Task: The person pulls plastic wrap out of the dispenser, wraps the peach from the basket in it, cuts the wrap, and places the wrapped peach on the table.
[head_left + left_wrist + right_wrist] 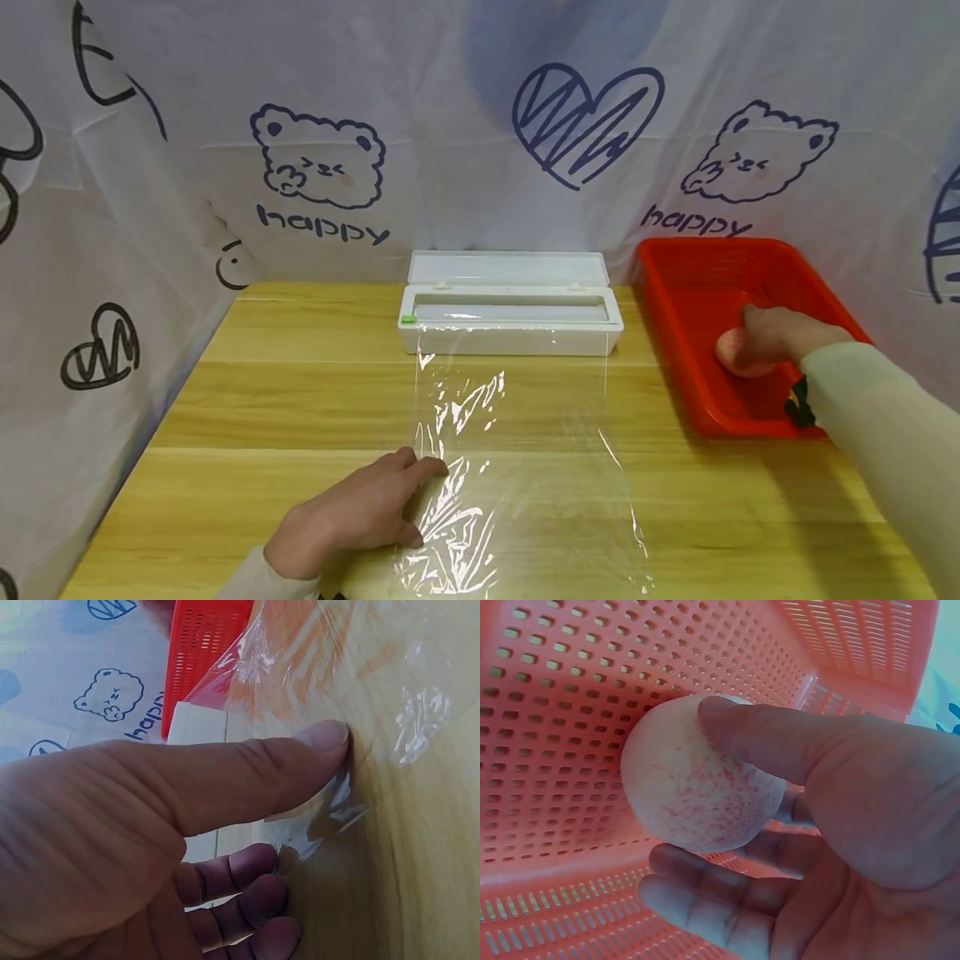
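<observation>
One counter carries one red basket, one white box with one lid, one green tab and one white roll, and one sheet of clear film. One round, pale pink fruit shows, along with one left-hand grip, one right-hand grip and two pale sleeves. The cloth behind bears two full bear faces, two "happy" words and one hatched heart between the faces.

Place: you're in a screened-off nook, room type unclear
Cloth: bear-print, your upper frame
Table: wood-grain, lower frame
Film box: kitchen ware, centre
</observation>
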Available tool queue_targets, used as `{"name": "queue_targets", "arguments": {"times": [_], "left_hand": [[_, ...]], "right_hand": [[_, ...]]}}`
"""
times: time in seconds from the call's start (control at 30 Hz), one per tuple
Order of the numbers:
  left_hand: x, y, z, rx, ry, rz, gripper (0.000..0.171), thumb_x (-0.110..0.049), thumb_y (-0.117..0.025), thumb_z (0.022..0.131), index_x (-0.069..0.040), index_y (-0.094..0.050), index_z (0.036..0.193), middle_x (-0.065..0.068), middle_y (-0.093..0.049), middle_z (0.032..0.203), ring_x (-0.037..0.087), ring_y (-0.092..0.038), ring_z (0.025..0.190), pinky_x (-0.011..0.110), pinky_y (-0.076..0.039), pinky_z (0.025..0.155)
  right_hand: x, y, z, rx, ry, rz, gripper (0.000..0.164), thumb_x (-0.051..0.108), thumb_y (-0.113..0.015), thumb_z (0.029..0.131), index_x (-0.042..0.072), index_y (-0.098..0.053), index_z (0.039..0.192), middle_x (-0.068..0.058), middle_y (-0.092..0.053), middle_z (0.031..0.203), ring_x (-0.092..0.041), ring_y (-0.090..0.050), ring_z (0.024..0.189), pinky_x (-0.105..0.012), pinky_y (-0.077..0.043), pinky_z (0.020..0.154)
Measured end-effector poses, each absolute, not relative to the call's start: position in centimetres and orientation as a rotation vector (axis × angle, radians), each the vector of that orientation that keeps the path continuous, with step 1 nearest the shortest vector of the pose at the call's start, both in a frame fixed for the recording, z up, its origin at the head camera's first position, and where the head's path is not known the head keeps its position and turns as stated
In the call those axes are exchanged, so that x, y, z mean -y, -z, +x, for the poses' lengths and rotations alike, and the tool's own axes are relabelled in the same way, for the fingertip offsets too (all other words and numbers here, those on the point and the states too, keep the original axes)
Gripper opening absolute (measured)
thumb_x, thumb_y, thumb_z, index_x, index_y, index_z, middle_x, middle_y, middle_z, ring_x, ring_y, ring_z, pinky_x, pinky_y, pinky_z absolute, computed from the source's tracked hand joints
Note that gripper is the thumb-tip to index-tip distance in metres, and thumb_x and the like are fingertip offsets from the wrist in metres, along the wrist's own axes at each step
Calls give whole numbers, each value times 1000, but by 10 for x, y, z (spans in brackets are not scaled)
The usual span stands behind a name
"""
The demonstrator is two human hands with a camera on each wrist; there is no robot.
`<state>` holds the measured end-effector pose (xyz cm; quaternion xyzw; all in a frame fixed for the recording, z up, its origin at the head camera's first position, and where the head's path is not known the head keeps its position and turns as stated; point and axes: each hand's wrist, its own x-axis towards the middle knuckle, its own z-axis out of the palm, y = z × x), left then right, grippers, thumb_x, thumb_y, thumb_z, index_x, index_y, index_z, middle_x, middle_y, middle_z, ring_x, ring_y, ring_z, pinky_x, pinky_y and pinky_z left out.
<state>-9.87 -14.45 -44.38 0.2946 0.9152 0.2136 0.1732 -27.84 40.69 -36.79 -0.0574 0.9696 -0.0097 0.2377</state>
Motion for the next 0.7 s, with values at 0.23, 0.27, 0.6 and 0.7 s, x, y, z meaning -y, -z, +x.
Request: {"name": "queue_targets", "arguments": {"times": [0.23, 0.27, 0.6, 0.7], "left_hand": [[144, 444, -99, -2604, -610, 833, 77, -29, -86, 66, -19, -51, 134, -2, -48, 96, 13, -45, 79, 31, -46, 70], [144, 444, -99, -2601, -612, 829, 77, -28, -86, 66, -19, -51, 134, -2, -48, 96, 13, -45, 79, 31, -46, 70], [144, 444, -99, -2606, -601, 834, 76, -29, -86, 67, -20, -51, 134, -2, -48, 95, 14, -44, 77, 30, -45, 68], [144, 445, -99, -2606, -599, 836, 77, -29, -86, 67, -20, -51, 135, -2, -48, 96, 14, -44, 77, 30, -45, 67]], "right_hand": [[-404, 369, -279, -2677, 47, -167, 103, 43, -71, 79, -19, -17, 141, -45, -40, 133, -54, -45, 111, -72, -33, 96], [-403, 368, -279, -2687, 56, -173, 103, 44, -72, 79, -19, -18, 140, -45, -42, 131, -53, -47, 110, -72, -34, 96], [-387, 347, -264, -2909, 185, -204, 76, 45, -77, 75, -6, -39, 116, -25, -59, 99, -35, -55, 81, -56, -49, 74], [-378, 340, -254, -3000, 222, -209, 74, 45, -77, 75, -5, -40, 115, -23, -57, 97, -34, -53, 80, -53, -49, 72]]}}
